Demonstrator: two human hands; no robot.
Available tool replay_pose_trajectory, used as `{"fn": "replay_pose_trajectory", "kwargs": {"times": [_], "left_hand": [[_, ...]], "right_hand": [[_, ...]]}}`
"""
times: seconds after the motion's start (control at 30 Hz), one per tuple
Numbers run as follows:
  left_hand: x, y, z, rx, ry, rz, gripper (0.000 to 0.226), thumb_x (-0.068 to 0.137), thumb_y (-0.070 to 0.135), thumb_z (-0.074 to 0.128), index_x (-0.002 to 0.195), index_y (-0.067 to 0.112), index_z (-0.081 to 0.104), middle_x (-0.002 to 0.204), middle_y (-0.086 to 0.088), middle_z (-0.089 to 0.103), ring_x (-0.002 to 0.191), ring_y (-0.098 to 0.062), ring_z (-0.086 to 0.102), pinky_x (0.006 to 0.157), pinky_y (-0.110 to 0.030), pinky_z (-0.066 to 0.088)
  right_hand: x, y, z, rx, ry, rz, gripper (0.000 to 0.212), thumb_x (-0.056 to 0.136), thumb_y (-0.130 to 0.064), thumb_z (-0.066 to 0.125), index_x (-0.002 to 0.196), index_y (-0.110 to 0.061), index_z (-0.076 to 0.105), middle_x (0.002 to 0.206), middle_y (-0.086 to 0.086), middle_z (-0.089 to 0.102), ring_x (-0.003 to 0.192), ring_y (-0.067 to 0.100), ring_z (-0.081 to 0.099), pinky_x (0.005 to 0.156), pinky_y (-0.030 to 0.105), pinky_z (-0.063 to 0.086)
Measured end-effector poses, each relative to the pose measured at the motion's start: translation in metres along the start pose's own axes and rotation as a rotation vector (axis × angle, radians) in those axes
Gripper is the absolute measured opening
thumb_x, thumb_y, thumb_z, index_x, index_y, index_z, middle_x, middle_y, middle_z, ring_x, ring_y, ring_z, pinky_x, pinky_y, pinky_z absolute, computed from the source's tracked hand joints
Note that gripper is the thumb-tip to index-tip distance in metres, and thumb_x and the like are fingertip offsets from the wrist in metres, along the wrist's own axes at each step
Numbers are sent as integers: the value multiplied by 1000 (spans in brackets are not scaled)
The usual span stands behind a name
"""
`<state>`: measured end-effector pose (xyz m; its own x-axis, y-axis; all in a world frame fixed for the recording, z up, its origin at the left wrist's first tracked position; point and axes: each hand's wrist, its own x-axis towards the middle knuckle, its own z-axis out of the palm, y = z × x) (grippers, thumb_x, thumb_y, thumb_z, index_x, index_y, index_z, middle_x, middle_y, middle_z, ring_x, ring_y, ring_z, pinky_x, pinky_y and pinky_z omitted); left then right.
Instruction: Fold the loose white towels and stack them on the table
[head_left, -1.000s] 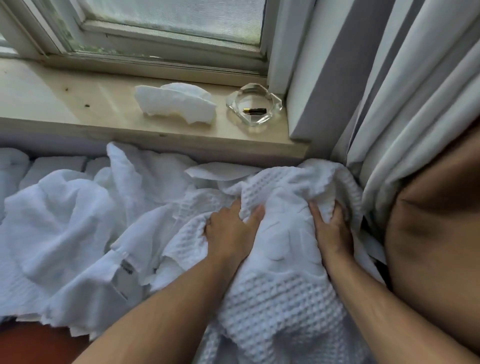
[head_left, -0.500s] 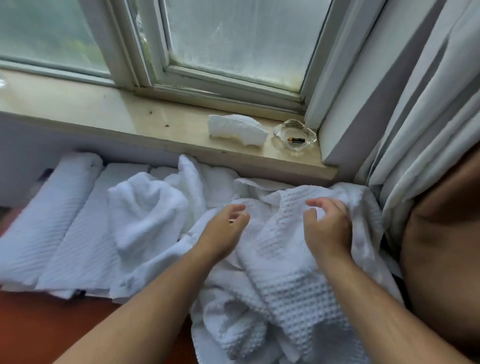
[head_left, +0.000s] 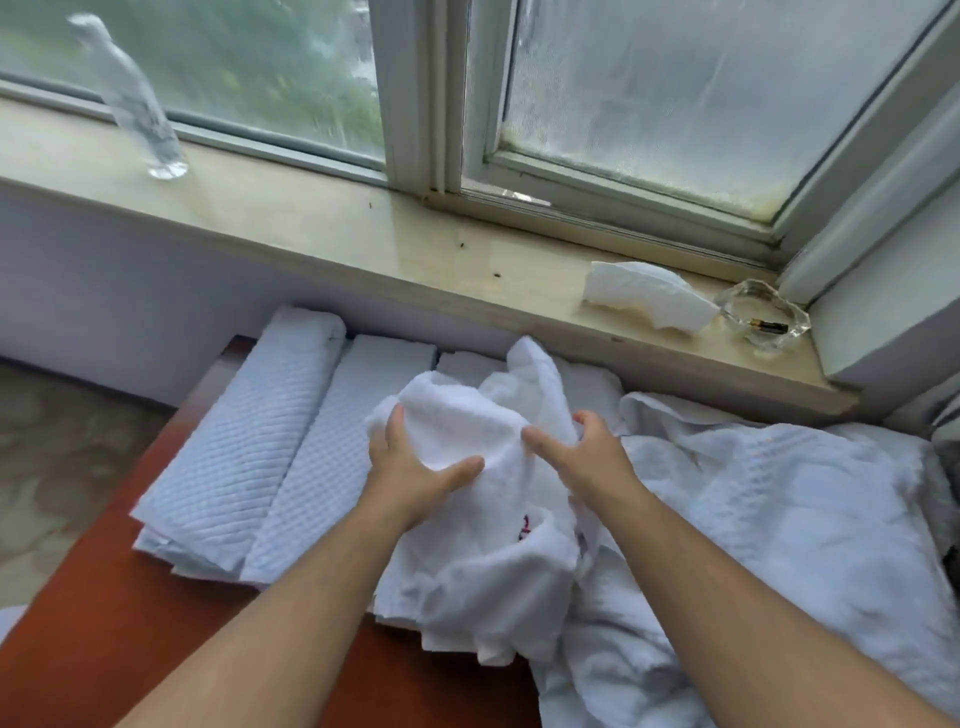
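Head view, room: a pale stone window sill (head_left: 311, 228) runs under a white-framed window (head_left: 415, 104) with misted panes. A patterned floor (head_left: 52, 467) shows at the left.
Sill items: a clear plastic bottle (head_left: 137, 111) stands at the far left. A crumpled white tissue (head_left: 644, 299) lies near the right end, just beside a glass ashtray (head_left: 763, 322) with a small dark thing in it.
Table: a red-brown table (head_left: 104, 623) sits against the wall below the sill.
Folded towels: two long folded towels (head_left: 244, 441) lie side by side and touching on the table's left half. One is ribbed on the diagonal, the other waffle-textured. More folded white edges show behind them.
Bunched towel: a fluffy white bunched towel (head_left: 467, 415) sits crumpled at mid-table, partly over the waffle-textured folded one. A small red and dark mark shows on a lower fold.
Left hand: the left hand (head_left: 410, 467) grips the bunch's left side, with the fingers up along its flank and the thumb pressed across the front.
Right hand: the right hand (head_left: 587, 457) grips the right side, with the thumb pointing left into the cloth and the fingers curled into the folds behind.
Loose waffle towel: the loose waffle towel (head_left: 779, 519) lies rumpled over the table's right part, touching the bunch.
Curtain: the pale folds of a curtain (head_left: 948, 415) show at the far right edge.
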<state>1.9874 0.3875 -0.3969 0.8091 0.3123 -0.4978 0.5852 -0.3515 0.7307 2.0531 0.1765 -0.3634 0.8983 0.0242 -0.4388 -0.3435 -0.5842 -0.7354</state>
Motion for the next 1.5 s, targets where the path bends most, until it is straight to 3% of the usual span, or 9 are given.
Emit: {"fn": "replay_pose_trajectory", "kwargs": {"times": [0.17,0.3,0.47,0.73,0.83,1.03,1.23,1.37,1.5], "left_hand": [[18,-15,12,244,-155,76,152,52,70,83,156,35,-22,166,-7,3,151,-29,19,115,-47,37],[22,-22,27,272,-65,77,143,66,58,85,154,31,-25,163,-10,-5,148,-33,24,111,-43,42],[23,-32,19,34,-58,93,137,63,47,89,153,48,-15,157,-3,14,138,-23,37,96,-32,44],[-28,-23,9,-522,-332,133,124,64,68,85,151,62,-3,162,18,28,143,-4,35,116,-44,38],[-56,20,36,-502,-420,261,103,73,69,77,145,72,4,156,19,37,136,-7,48,110,-41,47],[-118,105,115,-409,-552,387,108,70,82,66,153,59,0,162,14,25,142,-13,40,116,-41,39],[-168,155,188,-331,-615,445,104,67,84,61,153,59,7,160,13,31,142,-19,42,119,-43,34],[-184,175,233,-39,-541,550,90,86,71,58,159,35,20,161,9,34,144,-15,37,120,-35,29],[-173,159,255,378,-163,642,66,92,62,58,147,30,44,146,-4,46,135,-27,39,113,-40,34]], "right_hand": [[21,7,19,-101,-232,-16,43,73,-35,90,105,-29,64,87,-16,74,75,-8,66,53,5,45],[28,20,29,-156,-169,83,31,71,-32,86,97,-26,71,88,-10,74,79,4,70,66,21,57],[31,17,25,-26,-225,129,27,74,-26,81,99,-23,71,92,-6,77,84,14,74,73,30,60],[-20,4,-8,310,-331,54,35,68,-27,80,102,-19,77,96,3,79,87,22,77,72,36,61],[-49,5,-50,501,-220,14,45,65,-21,79,108,-8,73,99,13,78,92,31,75,72,38,61],[-110,29,-164,780,-33,-203,24,78,-12,68,100,-8,78,104,23,73,94,37,73,75,45,62],[-156,82,-246,854,98,-254,42,79,-17,72,117,0,70,113,26,71,102,41,71,78,46,60],[-161,121,-284,596,322,-143,34,73,-27,76,103,-10,76,108,18,75,99,36,73,77,46,62],[-153,159,-272,37,496,130,74,85,-33,76,142,-8,37,140,19,55,124,37,56,93,41,48]]}}
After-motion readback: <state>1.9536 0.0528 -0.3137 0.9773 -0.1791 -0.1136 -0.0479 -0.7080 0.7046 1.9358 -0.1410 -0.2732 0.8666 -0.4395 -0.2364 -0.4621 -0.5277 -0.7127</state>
